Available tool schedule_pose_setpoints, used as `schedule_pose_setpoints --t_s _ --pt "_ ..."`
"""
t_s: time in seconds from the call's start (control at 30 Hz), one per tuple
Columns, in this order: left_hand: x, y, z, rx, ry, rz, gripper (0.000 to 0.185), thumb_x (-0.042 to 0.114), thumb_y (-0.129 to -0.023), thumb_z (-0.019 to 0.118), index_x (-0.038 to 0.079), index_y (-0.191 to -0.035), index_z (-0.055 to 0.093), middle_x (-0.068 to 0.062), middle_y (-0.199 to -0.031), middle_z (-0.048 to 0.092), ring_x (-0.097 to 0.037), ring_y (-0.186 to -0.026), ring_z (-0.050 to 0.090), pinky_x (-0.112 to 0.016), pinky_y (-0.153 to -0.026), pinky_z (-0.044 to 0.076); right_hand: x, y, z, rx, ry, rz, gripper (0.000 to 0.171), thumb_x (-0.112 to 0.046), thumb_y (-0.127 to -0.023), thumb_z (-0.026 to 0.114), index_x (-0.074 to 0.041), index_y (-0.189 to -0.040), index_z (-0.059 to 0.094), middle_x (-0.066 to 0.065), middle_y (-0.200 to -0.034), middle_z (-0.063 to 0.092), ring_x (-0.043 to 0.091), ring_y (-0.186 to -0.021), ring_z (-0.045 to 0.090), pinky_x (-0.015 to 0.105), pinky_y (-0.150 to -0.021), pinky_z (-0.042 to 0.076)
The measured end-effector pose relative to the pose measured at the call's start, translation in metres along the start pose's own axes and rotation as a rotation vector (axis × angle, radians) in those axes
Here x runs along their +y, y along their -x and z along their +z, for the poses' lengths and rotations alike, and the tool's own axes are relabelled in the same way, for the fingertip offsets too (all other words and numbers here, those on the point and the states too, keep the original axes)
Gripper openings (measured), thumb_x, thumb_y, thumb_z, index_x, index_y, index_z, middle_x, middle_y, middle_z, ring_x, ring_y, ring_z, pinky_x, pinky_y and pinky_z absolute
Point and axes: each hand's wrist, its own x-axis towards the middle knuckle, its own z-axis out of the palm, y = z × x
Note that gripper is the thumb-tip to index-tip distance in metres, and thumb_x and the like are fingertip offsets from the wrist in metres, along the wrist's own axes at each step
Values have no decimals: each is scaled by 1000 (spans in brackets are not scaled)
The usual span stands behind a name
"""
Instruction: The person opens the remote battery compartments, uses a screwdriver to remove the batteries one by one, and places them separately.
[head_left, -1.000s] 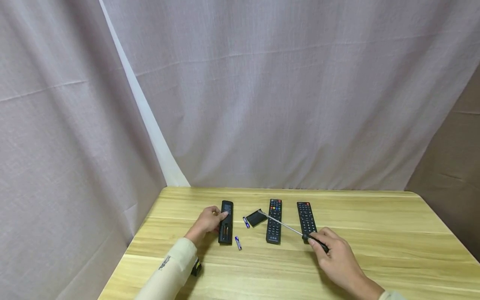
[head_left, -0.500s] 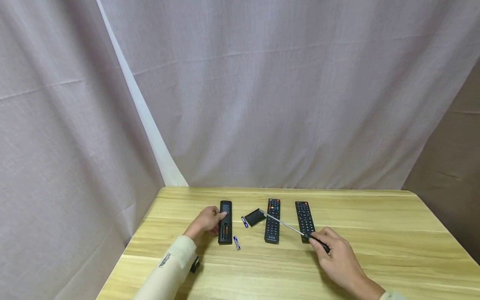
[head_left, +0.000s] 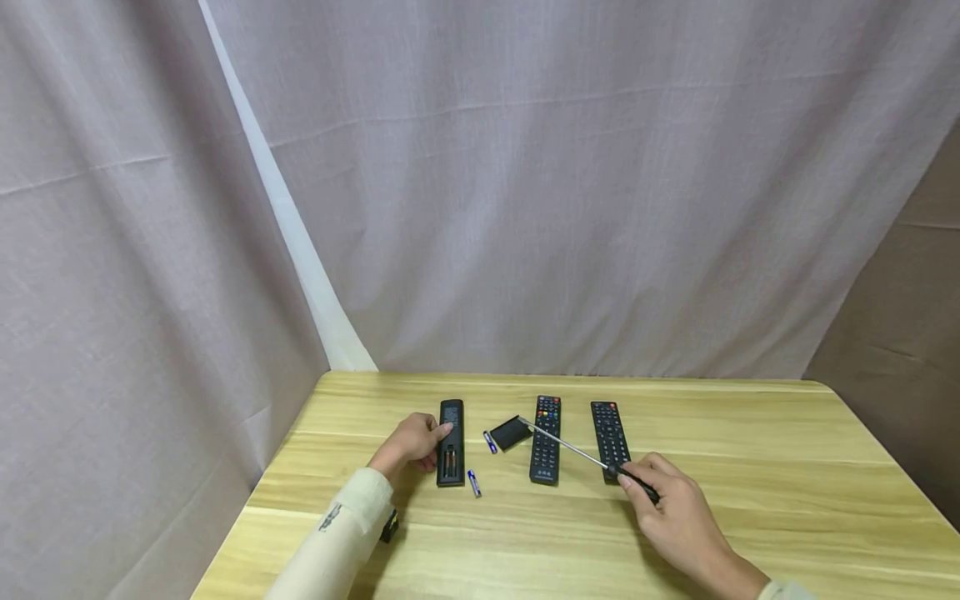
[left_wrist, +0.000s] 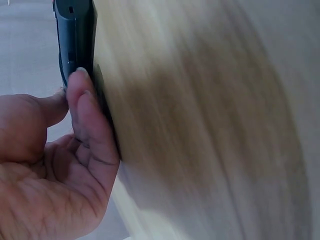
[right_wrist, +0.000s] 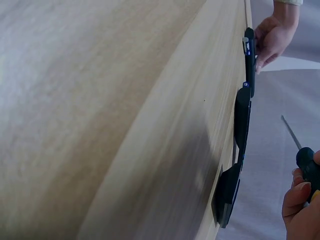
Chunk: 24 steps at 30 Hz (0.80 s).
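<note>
The open-backed remote [head_left: 451, 443] is steadied flat on the tabletop [head_left: 525, 533] by the left hand [head_left: 411, 443], whose grip is curled along its edge. A screwdriver [head_left: 585, 455] is clenched in the right hand [head_left: 675, 512], its shaft held raised above the middle remote [head_left: 545, 440], tip near the loose battery cover [head_left: 511, 433].

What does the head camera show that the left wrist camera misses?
Only the head view shows the right hand gripping a screwdriver, two button-up remotes, two loose batteries, the detached cover and the curtain. Only the left wrist view shows the palm close up, fingertips pressed against the remote's edge. Both show the left hand holding the opened remote on the table.
</note>
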Motion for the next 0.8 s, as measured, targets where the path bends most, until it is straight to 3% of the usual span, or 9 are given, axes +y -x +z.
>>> schedule_pose_setpoints --t_s 0.23,0.8 --pt "-1 1 -1 -8 -3 -6 45 35 -111 59 6 -77 60 -7 -58 66 -14 -45 62 -30 -47 62 2 0 -3 10 3 -7 17 -9 -100 73 1 -112 80 -7 -93 69 -3 -73 50 17 -57 46" --pt "-1 3 1 35 51 -26 45 36 -109 63 6 -75 60 -6 -59 65 -14 -47 62 -30 -48 62 6 0 -20 10 48 3 18 -12 -101 73 -1 -114 80 -7 -95 70 -3 -76 50 18 -60 46"
